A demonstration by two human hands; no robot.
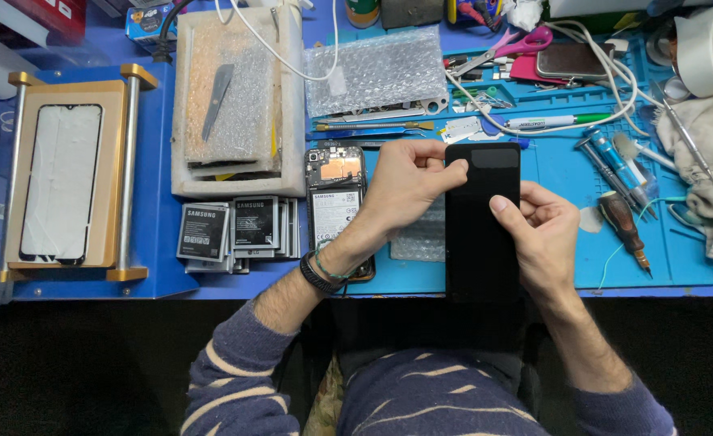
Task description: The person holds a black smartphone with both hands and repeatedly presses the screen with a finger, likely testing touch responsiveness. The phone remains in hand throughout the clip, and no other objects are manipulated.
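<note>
A black phone screen panel [479, 242] is held upright over the front edge of the blue work mat [558, 173]. My left hand [409, 182] pinches its top left corner with thumb and fingers. On the panel's right edge rests my right hand [538, 234], thumb lying on the glass. Behind my left wrist lies an opened phone body [334, 190] with its battery and circuit board showing.
Several phone batteries [235, 230] are stacked to the left. A foam block with a metal blade [231, 101] and a gold frame jig holding a glass panel [62, 182] stand further left. Screwdrivers [623, 222], tweezers, scissors [514, 44], cables and bubble wrap [372, 73] crowd the back and right.
</note>
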